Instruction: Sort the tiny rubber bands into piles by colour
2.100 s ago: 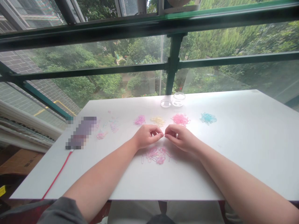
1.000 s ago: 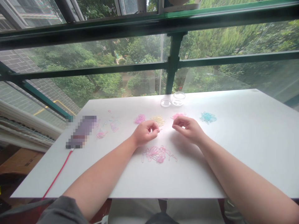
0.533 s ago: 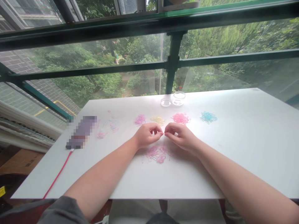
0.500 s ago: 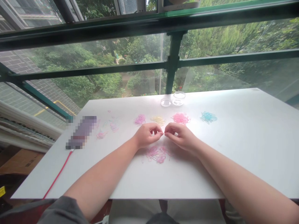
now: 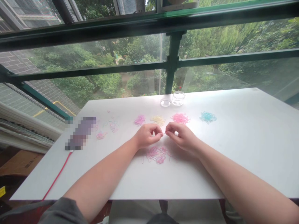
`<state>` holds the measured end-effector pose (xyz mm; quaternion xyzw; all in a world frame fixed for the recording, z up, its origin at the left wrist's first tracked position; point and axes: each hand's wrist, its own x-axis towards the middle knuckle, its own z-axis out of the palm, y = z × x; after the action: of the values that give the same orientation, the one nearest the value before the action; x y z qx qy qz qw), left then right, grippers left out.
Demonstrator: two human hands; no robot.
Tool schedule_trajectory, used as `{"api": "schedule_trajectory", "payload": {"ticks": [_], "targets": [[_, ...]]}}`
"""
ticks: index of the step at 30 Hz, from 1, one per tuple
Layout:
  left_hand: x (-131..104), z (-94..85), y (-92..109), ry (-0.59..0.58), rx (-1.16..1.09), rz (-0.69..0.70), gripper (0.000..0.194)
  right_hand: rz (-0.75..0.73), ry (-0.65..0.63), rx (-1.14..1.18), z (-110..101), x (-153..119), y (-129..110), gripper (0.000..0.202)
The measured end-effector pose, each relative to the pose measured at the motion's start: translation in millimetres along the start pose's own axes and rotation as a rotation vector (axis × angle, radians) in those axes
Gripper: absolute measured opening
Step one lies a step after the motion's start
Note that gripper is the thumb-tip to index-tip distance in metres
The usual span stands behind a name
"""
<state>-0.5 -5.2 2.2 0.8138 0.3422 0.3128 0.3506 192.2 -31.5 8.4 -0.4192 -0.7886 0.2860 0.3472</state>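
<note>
Pinching a thin pink piece [image 5: 164, 133] at frame centre, left hand [image 5: 149, 135] and right hand [image 5: 183, 136] should, I think, hold it lightly and evenly.

No words or numbers are legible: the dark print on the cardboard box [image 5: 20, 162] at left and faint marks on a pale object [image 5: 181, 5] up top are too blurred.
</note>
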Motion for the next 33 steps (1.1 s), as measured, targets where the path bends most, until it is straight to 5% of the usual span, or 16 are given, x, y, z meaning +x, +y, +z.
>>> {"api": "schedule_trajectory", "payload": {"ticks": [9,17,33], "targets": [[1,-1.8,3,-0.014,-0.009,0.004,0.007,0.097,0.218,-0.001,-19,6,14,0.006],[-1,0.4,-2,-0.013,0.013,0.037,0.01,-0.004,-0.036,-0.018,0,1,3,0.007],[-1,-0.6,-4,0.061,0.016,0.005,0.011,-0.019,-0.008,-0.006,-5,0,4,0.004]]}}
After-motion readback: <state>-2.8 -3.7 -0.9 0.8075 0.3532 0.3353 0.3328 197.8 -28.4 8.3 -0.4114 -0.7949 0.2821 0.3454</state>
